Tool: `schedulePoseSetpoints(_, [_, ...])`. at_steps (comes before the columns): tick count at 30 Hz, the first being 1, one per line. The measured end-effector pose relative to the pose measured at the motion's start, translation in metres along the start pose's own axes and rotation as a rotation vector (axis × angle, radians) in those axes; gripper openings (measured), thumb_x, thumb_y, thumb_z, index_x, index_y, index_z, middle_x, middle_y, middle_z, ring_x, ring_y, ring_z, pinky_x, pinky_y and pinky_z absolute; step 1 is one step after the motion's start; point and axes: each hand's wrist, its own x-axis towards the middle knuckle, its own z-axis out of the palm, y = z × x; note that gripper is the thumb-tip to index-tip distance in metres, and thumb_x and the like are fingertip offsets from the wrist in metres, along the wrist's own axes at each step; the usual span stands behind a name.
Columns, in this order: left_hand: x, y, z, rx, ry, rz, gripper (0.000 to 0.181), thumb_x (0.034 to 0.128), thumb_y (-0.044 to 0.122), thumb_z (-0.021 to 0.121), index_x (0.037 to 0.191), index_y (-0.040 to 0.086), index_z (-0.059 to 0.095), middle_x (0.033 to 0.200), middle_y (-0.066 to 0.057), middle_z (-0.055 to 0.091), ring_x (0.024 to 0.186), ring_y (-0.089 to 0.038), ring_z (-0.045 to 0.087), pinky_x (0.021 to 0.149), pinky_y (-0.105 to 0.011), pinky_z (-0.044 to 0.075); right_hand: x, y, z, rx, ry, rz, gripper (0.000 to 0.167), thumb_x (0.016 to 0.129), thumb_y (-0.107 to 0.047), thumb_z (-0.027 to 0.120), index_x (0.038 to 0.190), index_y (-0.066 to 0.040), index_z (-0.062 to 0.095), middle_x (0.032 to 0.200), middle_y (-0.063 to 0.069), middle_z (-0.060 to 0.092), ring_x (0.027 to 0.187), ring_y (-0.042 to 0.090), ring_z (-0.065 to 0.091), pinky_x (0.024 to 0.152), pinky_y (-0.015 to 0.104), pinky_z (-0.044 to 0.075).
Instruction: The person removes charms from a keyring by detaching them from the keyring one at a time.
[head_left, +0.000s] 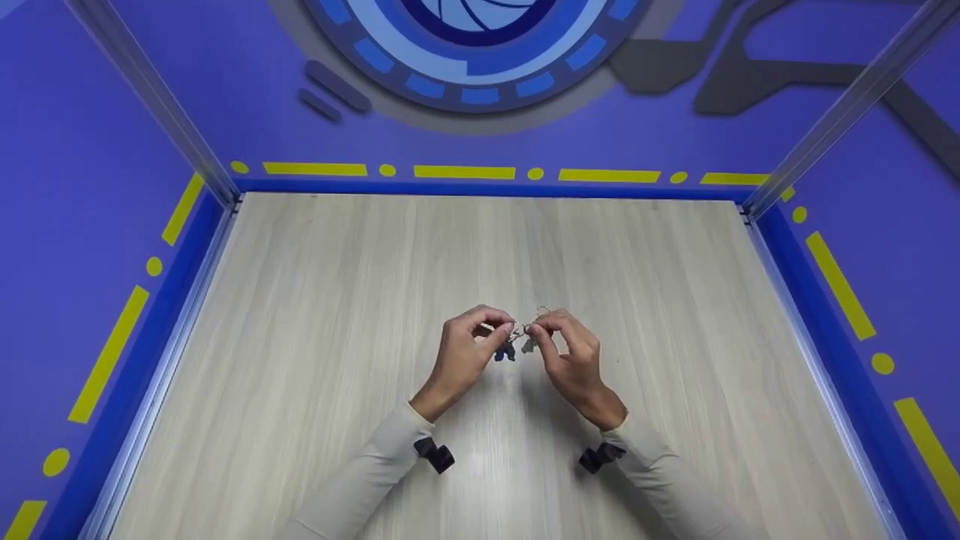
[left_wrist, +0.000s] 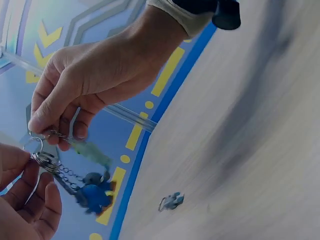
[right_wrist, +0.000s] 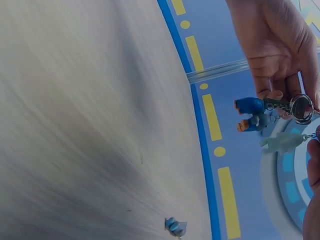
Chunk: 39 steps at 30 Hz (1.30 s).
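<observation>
Two hands [head_left: 465,351] [head_left: 574,352] pinch shiny metal — round rings [left_wrist: 46,161] left, linked chain [left_wrist: 61,135] right.

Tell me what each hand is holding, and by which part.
The left hand pinches the blue figure keychains by their metal rings; the right hand holds the pale green figure keychain by its chain end.

Booth-like workstation [head_left: 480,150], purple-blue printed walls [head_left: 97,165] on three sides, yellow dashes [head_left: 465,172], metal corner posts [head_left: 157,101], wood-grain tabletop [head_left: 322,337]
</observation>
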Motion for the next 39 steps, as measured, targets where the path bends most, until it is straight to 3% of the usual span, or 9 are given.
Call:
schedulePoseSetpoints(7, [0.005, 0.001, 0.001, 0.181, -0.028, 0.193, 0.005, 0.0996, -0.001, 0.079, 0.099, 0.005, 0.081, 0.093, 0.0, 0.077, 0.085, -0.011, 0.07, 0.075, -0.035, 0.061, -0.003, 0.001, -0.002, 0.013, -0.036, 0.017, 0.012, 0.097, 0.011, 0.076, 0.103, 0.001, 0.072, 0.093, 0.008, 0.074, 0.076, 0.019, 0.068, 0.072, 0.022, 0.055])
schedulePoseSetpoints(12, [0.006, 0.002, 0.001, 0.257, -0.059, 0.245, 0.006, 0.1007, 0.001, 0.079, 0.097, 0.006, 0.08, 0.092, -0.001, 0.075, 0.085, -0.012, 0.069, 0.075, -0.029, 0.059, -0.005, 0.004, -0.001, 0.009, -0.044, 0.024, 0.017, 0.094, 0.014, 0.077, 0.102, 0.0, 0.072, 0.093, 0.007, 0.074, 0.077, 0.019, 0.067, 0.073, 0.023, 0.054])
schedulePoseSetpoints(19, [0.006, -0.002, 0.0, 0.34, -0.104, 0.261, 0.006, 0.1027, 0.002, 0.076, 0.1, 0.005, 0.08, 0.096, -0.003, 0.075, 0.088, -0.015, 0.07, 0.078, -0.029, 0.06, -0.007, 0.008, 0.002, -0.002, -0.053, 0.05, 0.028, 0.085, 0.022, 0.08, 0.1, -0.001, 0.074, 0.091, 0.007, 0.074, 0.076, 0.019, 0.066, 0.069, 0.027, 0.055])
schedulePoseSetpoints(23, [0.005, -0.004, -0.002, 0.379, -0.124, 0.27, 0.005, 0.1019, 0.001, 0.077, 0.099, 0.005, 0.078, 0.097, -0.003, 0.075, 0.09, -0.018, 0.07, 0.08, -0.03, 0.06, -0.009, 0.013, 0.005, -0.002, -0.046, 0.081, 0.028, 0.086, 0.021, 0.081, 0.1, -0.002, 0.075, 0.09, 0.007, 0.075, 0.075, 0.02, 0.067, 0.066, 0.034, 0.055])
schedulePoseSetpoints(27, [0.004, -0.005, -0.005, 0.404, -0.147, 0.277, 0.006, 0.1011, 0.001, 0.077, 0.098, 0.005, 0.076, 0.096, -0.004, 0.074, 0.091, -0.021, 0.07, 0.08, -0.034, 0.06, -0.013, 0.019, 0.007, -0.014, -0.063, 0.13, 0.025, 0.089, 0.018, 0.081, 0.101, -0.003, 0.077, 0.091, 0.006, 0.076, 0.075, 0.019, 0.067, 0.068, 0.031, 0.055])
schedulePoseSetpoints(32, [0.002, -0.005, -0.009, 0.398, -0.152, 0.258, 0.007, 0.1019, 0.001, 0.075, 0.099, 0.007, 0.076, 0.097, -0.003, 0.074, 0.093, -0.02, 0.07, 0.081, -0.033, 0.06, -0.02, 0.029, 0.01, -0.021, -0.117, 0.206, 0.017, 0.095, 0.011, 0.079, 0.102, -0.005, 0.078, 0.093, 0.005, 0.077, 0.078, 0.017, 0.067, 0.07, 0.033, 0.056])
schedulePoseSetpoints(39, [0.0, -0.006, -0.013, 0.378, -0.171, 0.231, 0.005, 0.1036, 0.001, 0.074, 0.1, 0.005, 0.076, 0.097, -0.004, 0.073, 0.095, -0.019, 0.069, 0.082, -0.041, 0.062, -0.022, 0.053, 0.016, -0.07, -0.174, 0.241, 0.012, 0.097, 0.008, 0.078, 0.101, -0.003, 0.078, 0.096, 0.007, 0.078, 0.085, 0.021, 0.073, 0.071, 0.04, 0.062])
